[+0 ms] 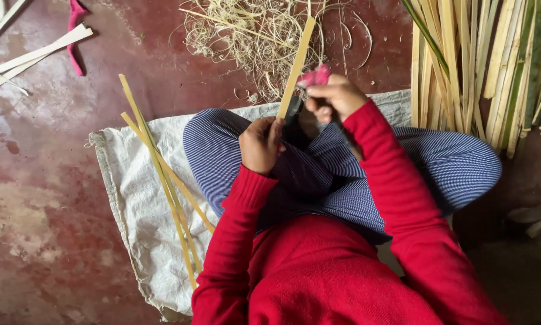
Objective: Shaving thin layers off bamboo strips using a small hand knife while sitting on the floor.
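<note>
The dark red floor (54,198) carries a white cloth sack (132,204) at the lower centre, pale curly shavings (252,36) at the top, a bundle of bamboo strips (487,66) at the upper right, and flat strips (30,57) at the upper left.

Worn red-brown floor (48,198), damp patches; pale sackcloth mat (132,198) spread across it; soft daylight.

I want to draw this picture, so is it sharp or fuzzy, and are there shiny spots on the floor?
Head view: soft, even light, no hard shadows. The red floor shows pale wet-looking sheen at the left. The left hand, right hand and bamboo strip are slightly soft; the red sweater, closest to the camera, looks blurriest. The bottom right corner is dark.
</note>
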